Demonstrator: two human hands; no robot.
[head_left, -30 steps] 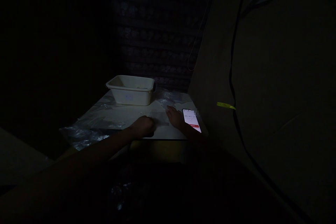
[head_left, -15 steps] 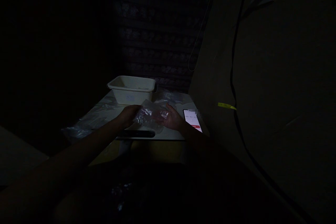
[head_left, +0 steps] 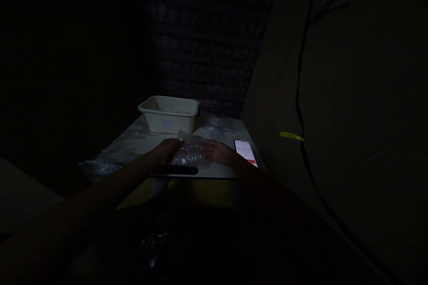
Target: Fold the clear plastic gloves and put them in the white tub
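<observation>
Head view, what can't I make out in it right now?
Contents of the white tub, head view: mostly hidden by its front wall.
Fingertips of the left hand, head view: lost in darkness at the clear plastic.
Writing on the tub's label, head view: too small and dim.
Lower end of the cable, head view: cut off by the bottom edge.

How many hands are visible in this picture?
2: the left hand at the left edge of the clear plastic, the right hand at its right edge. Darkness may hide others.

Phone (head_left: 245, 152) shows 00:42:22; label (head_left: 166, 123) on pale tub (head_left: 184, 124) unreadable.
</observation>
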